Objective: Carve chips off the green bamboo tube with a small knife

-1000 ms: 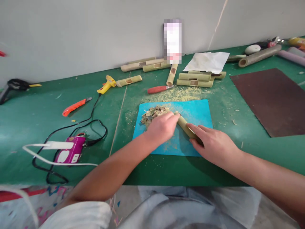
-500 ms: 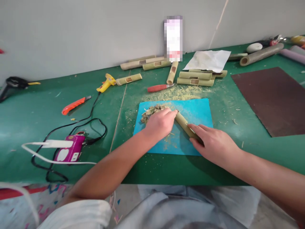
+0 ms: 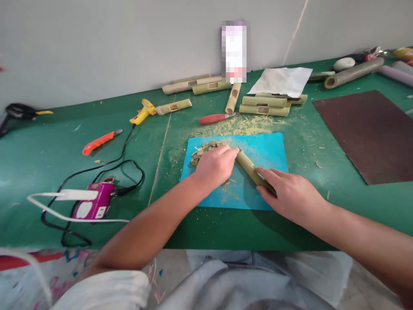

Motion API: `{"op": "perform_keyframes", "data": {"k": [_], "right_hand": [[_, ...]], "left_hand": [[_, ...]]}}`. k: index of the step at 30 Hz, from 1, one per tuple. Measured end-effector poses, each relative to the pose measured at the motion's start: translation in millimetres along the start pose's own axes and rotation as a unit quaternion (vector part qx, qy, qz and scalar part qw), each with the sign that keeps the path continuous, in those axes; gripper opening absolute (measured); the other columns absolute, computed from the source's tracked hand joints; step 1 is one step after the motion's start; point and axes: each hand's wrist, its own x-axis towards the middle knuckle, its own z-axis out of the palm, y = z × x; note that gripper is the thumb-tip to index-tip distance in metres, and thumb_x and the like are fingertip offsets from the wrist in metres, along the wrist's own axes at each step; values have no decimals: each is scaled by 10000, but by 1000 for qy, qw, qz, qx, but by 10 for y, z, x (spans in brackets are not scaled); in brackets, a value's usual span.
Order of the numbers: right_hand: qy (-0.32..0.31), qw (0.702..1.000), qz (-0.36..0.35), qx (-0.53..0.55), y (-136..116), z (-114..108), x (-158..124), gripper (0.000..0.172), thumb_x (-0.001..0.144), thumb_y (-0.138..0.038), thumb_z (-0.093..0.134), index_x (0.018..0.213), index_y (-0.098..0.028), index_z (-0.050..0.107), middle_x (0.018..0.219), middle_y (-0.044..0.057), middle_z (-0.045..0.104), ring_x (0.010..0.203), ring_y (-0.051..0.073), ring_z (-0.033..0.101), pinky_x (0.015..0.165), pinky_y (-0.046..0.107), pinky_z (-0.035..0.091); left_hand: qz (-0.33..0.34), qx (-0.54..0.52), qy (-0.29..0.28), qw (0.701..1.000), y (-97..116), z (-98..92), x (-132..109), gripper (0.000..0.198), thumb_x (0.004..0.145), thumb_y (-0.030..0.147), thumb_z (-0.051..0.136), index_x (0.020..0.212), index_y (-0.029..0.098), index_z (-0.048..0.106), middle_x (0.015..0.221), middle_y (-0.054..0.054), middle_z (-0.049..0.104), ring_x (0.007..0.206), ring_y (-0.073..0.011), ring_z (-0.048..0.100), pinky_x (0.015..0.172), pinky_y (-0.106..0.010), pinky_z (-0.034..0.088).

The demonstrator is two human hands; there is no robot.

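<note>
A short bamboo tube (image 3: pixel 247 165) lies slanted on a blue cutting mat (image 3: pixel 267 148) on the green table. My right hand (image 3: pixel 292 196) is closed round the tube's near end and holds it down. My left hand (image 3: pixel 214 165) is curled at the tube's far end, fingers bent and pressed together beside a pile of bamboo chips (image 3: pixel 203 150). What the left fingers hold, if anything, is hidden. A few loose chips lie on the mat just below the left hand.
A red-handled knife (image 3: pixel 214 118), several cut bamboo tubes (image 3: pixel 264 105), white paper (image 3: pixel 280 82) and sawdust lie behind the mat. To the left lie a yellow glue gun (image 3: pixel 142 114), an orange cutter (image 3: pixel 98 142) and a purple power strip (image 3: pixel 93 206) with cables. A brown board (image 3: pixel 368 133) is at the right.
My left hand has drawn slightly toward me along the mat, and a few chips have dropped on the mat below it. The right hand and the tube have barely moved.
</note>
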Motion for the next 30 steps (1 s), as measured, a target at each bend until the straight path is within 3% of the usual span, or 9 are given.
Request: {"op": "perform_keyframes", "data": {"k": [4, 7, 11, 15, 19, 22, 27, 30], "right_hand": [[-9, 1000, 0, 6, 3, 3, -1, 378, 921, -277, 520, 1258, -147, 630, 994, 79, 761, 692, 200, 685, 536, 308, 399], [-4, 1000, 4, 2, 2, 3, 3, 379, 930, -286, 510, 1263, -147, 629, 992, 82, 761, 686, 201, 683, 532, 308, 393], [-7, 1000, -2, 9, 3, 6, 5, 380, 922, -278, 514, 1257, -143, 631, 1008, 85, 760, 697, 204, 688, 535, 310, 394], [-1, 1000, 4, 12, 7, 12, 1, 375, 922, -280, 506, 1251, -153, 633, 998, 79, 762, 691, 198, 684, 536, 306, 392], [-3, 1000, 1, 19, 4, 11, -1, 386, 914, -272, 513, 1262, -153, 630, 995, 79, 762, 705, 203, 686, 543, 309, 387], [0, 1000, 11, 18, -2, 3, 6, 381, 917, -275, 505, 1256, -157, 635, 958, 66, 760, 691, 206, 680, 544, 315, 375], [-25, 999, 18, 26, 0, -8, 15, 301, 902, -283, 522, 1128, -159, 679, 950, 73, 758, 671, 195, 659, 541, 313, 344], [-20, 999, 41, 17, 2, -8, 12, 254, 909, -332, 526, 1021, -175, 692, 869, 61, 745, 616, 182, 622, 525, 313, 306]], "left_hand": [[34, -34, -17, 999, -10, 17, -3, 307, 1041, 229, 419, 1097, 137, 707, 815, -53, 696, 711, -148, 667, 619, -232, 500], [-1, -11, -1, 1000, -24, 31, -2, 319, 1043, 229, 416, 1079, 114, 712, 793, -61, 688, 696, -151, 662, 617, -238, 500], [22, -51, -41, 998, -13, 29, -4, 309, 1041, 222, 415, 1133, 134, 697, 821, -53, 693, 734, -150, 672, 636, -233, 511], [-9, -23, -16, 1000, -19, 18, 0, 323, 1045, 233, 409, 1097, 119, 706, 814, -69, 695, 714, -155, 667, 622, -245, 511], [23, -66, -56, 996, -26, 19, 8, 331, 1053, 247, 386, 1137, 146, 690, 837, -59, 699, 758, -147, 679, 656, -235, 521], [-7, -37, -26, 999, -29, 25, 16, 342, 1052, 262, 397, 1091, 129, 710, 804, -64, 691, 723, -158, 670, 643, -251, 521], [36, -67, -46, 996, 17, 18, -5, 333, 1046, 229, 387, 1114, 149, 703, 822, -57, 693, 747, -149, 673, 650, -237, 523], [-4, -37, -20, 999, 11, 9, -6, 332, 1050, 253, 400, 1083, 141, 711, 811, -62, 693, 716, -146, 663, 634, -238, 517]]}}
